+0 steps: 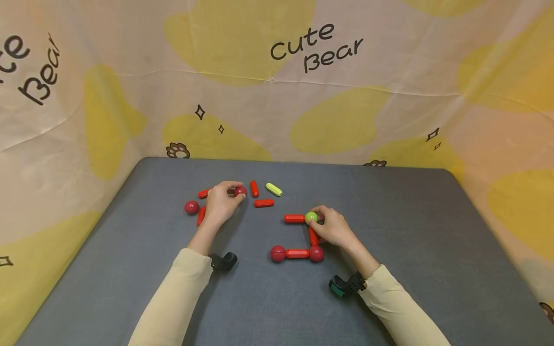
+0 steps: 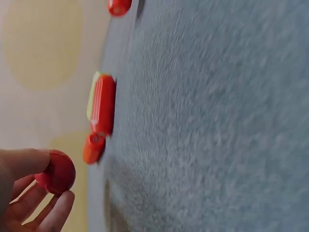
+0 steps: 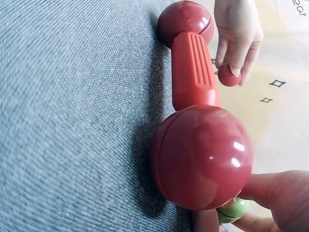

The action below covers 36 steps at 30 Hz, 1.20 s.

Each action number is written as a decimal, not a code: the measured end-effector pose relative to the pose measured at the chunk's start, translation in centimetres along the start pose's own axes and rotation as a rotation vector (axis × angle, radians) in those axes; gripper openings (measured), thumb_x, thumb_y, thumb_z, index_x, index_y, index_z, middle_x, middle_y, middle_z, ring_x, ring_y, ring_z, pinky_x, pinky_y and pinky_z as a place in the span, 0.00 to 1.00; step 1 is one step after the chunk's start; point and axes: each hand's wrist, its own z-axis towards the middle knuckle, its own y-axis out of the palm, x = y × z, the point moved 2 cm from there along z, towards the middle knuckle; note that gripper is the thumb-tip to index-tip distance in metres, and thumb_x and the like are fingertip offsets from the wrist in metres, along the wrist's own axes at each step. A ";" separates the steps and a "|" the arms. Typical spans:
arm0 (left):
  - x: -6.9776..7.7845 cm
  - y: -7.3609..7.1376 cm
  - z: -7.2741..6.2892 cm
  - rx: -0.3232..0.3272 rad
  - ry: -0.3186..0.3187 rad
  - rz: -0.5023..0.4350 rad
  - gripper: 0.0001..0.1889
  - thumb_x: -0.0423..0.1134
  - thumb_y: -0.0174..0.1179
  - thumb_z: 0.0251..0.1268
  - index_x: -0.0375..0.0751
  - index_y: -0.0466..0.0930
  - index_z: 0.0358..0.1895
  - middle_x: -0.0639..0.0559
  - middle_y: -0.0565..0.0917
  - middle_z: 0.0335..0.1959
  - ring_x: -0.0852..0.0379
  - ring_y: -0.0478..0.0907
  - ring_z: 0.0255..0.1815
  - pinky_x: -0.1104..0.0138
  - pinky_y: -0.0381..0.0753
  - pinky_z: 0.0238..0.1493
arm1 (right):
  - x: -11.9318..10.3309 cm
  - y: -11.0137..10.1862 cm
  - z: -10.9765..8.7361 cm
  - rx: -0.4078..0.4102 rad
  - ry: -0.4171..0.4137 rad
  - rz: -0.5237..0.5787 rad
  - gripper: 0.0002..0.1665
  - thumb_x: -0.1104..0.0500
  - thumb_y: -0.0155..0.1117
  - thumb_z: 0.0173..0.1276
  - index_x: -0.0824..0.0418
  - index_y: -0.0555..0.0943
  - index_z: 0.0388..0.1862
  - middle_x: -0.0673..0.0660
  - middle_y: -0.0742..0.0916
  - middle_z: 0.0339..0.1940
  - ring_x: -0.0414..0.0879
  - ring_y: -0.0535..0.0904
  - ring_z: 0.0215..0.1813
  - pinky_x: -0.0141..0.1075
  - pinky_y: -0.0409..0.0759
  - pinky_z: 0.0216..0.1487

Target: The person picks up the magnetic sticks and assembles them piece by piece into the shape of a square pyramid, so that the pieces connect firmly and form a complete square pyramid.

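Observation:
My left hand [image 1: 220, 205] pinches a dark red ball [image 1: 240, 191] between thumb and fingers, near the far side of the table; the left wrist view shows this red ball [image 2: 59, 172] raised at the fingertips. With its thumb and fingers, my right hand [image 1: 335, 228] grips a green ball [image 1: 311, 217] at a corner of a joined piece. From the green ball one red rod [image 1: 294, 219] points left, and another red rod [image 1: 313, 236] runs toward me to a red ball [image 1: 316, 253]. There, a third red rod [image 1: 297, 253] leads left to another red ball [image 1: 278, 253].
Beyond the left hand lie a red rod [image 1: 254, 189], a second red rod [image 1: 264, 203] and a yellow-green rod [image 1: 274, 189]. Left of that hand are a loose red ball [image 1: 192, 207] and two partly hidden red rods. Printed cloth [image 1: 242, 96] hangs behind the grey table [image 1: 411, 216].

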 end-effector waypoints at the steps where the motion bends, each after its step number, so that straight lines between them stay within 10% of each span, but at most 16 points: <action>1: 0.3 0.0 -0.2 -0.015 0.012 0.000 0.15 0.34 0.64 0.54 0.40 0.82 0.47 0.44 0.82 0.45 0.49 0.82 0.41 0.58 0.79 0.41 | 0.0 0.0 0.0 -0.001 -0.001 -0.001 0.20 0.56 0.61 0.61 0.64 0.77 0.50 0.59 0.82 0.37 0.49 0.75 0.36 0.39 0.72 0.35; 36: 2.4 5.0 -3.2 -0.324 0.185 -0.095 0.14 0.33 0.68 0.49 0.42 0.84 0.42 0.52 0.84 0.36 0.62 0.81 0.31 0.67 0.79 0.37 | 0.0 0.0 0.3 0.007 0.009 -0.013 0.19 0.56 0.62 0.61 0.64 0.77 0.49 0.59 0.82 0.37 0.49 0.75 0.37 0.39 0.72 0.36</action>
